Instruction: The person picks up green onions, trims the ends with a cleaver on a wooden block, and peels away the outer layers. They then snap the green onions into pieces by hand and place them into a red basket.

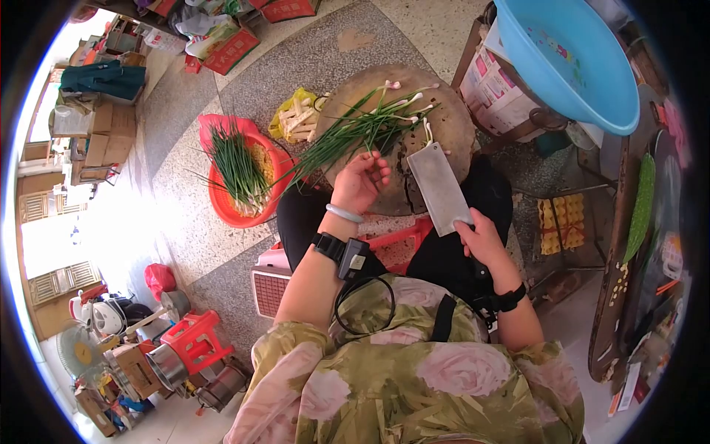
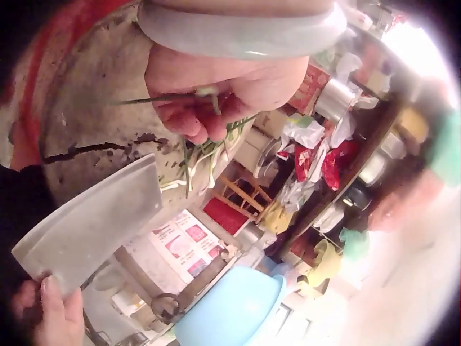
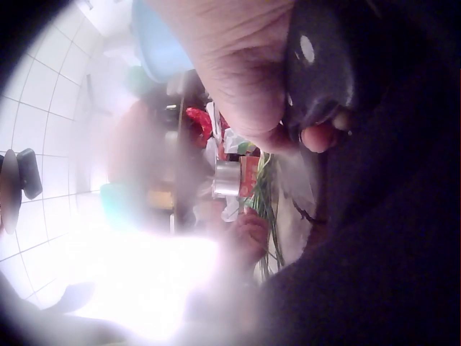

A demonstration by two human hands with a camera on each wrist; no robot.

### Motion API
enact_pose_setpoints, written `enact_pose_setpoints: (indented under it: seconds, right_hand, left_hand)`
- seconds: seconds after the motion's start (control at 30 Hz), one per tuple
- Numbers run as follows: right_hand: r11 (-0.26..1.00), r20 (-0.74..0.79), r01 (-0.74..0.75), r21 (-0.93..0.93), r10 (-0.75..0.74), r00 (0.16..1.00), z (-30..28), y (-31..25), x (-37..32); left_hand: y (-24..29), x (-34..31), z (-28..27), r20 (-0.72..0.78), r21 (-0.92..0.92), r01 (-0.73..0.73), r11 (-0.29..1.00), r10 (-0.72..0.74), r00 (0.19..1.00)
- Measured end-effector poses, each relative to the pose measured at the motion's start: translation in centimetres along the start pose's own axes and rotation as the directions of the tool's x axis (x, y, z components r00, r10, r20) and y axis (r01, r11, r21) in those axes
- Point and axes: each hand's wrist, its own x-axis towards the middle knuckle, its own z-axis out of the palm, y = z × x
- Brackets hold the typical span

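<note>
Green onions (image 1: 370, 122) with white and purplish bulbs lie across a round, cracked wooden chopping block (image 1: 451, 111). My left hand (image 1: 359, 181) is over the block's near edge. In the left wrist view, its curled fingers (image 2: 191, 126) pinch a thin green onion stalk (image 2: 166, 97). My right hand (image 1: 484, 240) grips the dark handle of a cleaver (image 1: 438, 189). The wide grey blade points away from me, its far corner overlapping the block near one bulb. In the right wrist view the black handle (image 3: 324, 65) shows close up in the hand.
Left of the block stands a red basin (image 1: 216, 194) with a bunch of green onions, beside a yellow bag (image 1: 285, 103) of pale strips. A large blue basin (image 1: 592, 111) stands at right, above yellow egg trays (image 1: 562, 222). A long bench (image 1: 603, 333) runs down the right side.
</note>
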Motion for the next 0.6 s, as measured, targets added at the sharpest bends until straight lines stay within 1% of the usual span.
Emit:
enact_pose_setpoints:
  seconds: [0.07,0.1,0.17,0.2,0.27,0.3,0.37,0.4,0.47,0.6]
  right_hand:
    - [1.000,0.000,-0.003,-0.002,0.003,1.000,0.0,0.0,0.0]
    - [1.000,0.000,-0.005,-0.005,0.005,1.000,0.0,-0.1,0.0]
    - [1.000,-0.001,-0.009,-0.002,0.009,1.000,0.0,-0.3,-0.1]
    - [1.000,-0.003,-0.013,0.000,0.013,1.000,0.0,-0.4,-0.1]
    - [1.000,-0.001,-0.010,0.003,0.010,1.000,0.0,-0.3,-0.1]
    - [1.000,0.000,-0.008,0.006,0.008,1.000,0.0,-0.3,-0.1]
    - [1.000,0.005,-0.002,0.010,0.002,1.000,0.0,-0.2,-0.1]
    - [1.000,0.008,0.003,0.013,-0.003,1.000,0.1,-0.2,-0.1]
    - [1.000,0.010,0.002,0.014,-0.002,1.000,0.1,-0.2,-0.1]
    - [1.000,0.015,-0.004,0.014,0.004,1.000,0.1,-0.2,-0.1]
  left_hand:
    - [-0.3,-0.1,0.6,-0.054,-0.043,-0.045,0.998,0.042,0.998]
    - [-0.5,0.0,0.5,-0.054,-0.042,-0.045,0.998,0.043,0.998]
    - [-1.0,0.1,0.2,-0.105,-0.112,-0.129,0.985,0.117,0.988]
    - [-1.3,0.2,0.0,-0.105,-0.111,-0.130,0.985,0.119,0.987]
    - [-1.7,-0.1,-0.1,-0.198,-0.138,-0.221,0.966,0.191,0.961]
    - [-1.8,-0.2,-0.2,-0.199,-0.138,-0.222,0.965,0.192,0.961]
    - [-2.1,-0.5,-0.5,-0.252,-0.141,-0.286,0.948,0.245,0.936]
    - [-2.2,-0.6,-0.6,-0.254,-0.141,-0.289,0.947,0.248,0.935]
    - [-2.3,-0.7,-0.9,-0.306,-0.152,-0.320,0.935,0.263,0.915]
    - [-2.5,-0.6,-1.5,-0.306,-0.144,-0.344,0.928,0.288,0.907]
